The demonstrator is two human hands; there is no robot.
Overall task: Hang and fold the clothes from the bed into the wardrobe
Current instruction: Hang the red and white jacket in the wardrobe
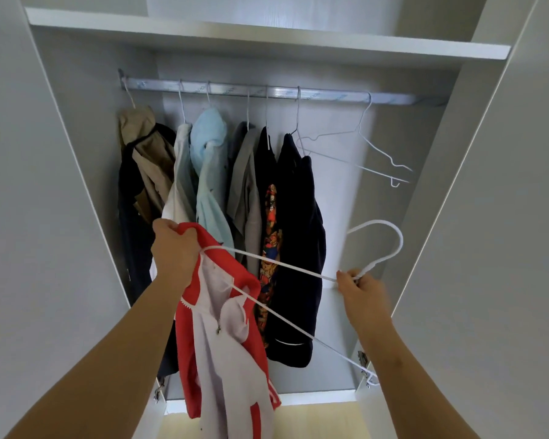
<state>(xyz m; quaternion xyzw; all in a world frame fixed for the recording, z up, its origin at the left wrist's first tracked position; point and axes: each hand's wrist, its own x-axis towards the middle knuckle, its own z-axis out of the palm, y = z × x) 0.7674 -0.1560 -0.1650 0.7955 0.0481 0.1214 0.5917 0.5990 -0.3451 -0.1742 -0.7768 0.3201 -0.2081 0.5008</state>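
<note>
Red-and-white jacket point(229, 343) mid-air before wardrobe point(76, 153); left hand point(175, 248) grips its collar; right hand point(358, 289) fingers pinch hanger point(298, 269) neck; one hanger end inside collar; judgement: seat second shoulder squarely, then hook rail point(330, 97) toward its right end.

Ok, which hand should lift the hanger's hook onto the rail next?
Probably the right hand: it pinches the white hanger just below its hook. The left hand grips the red jacket at the hanger's far end.
</note>
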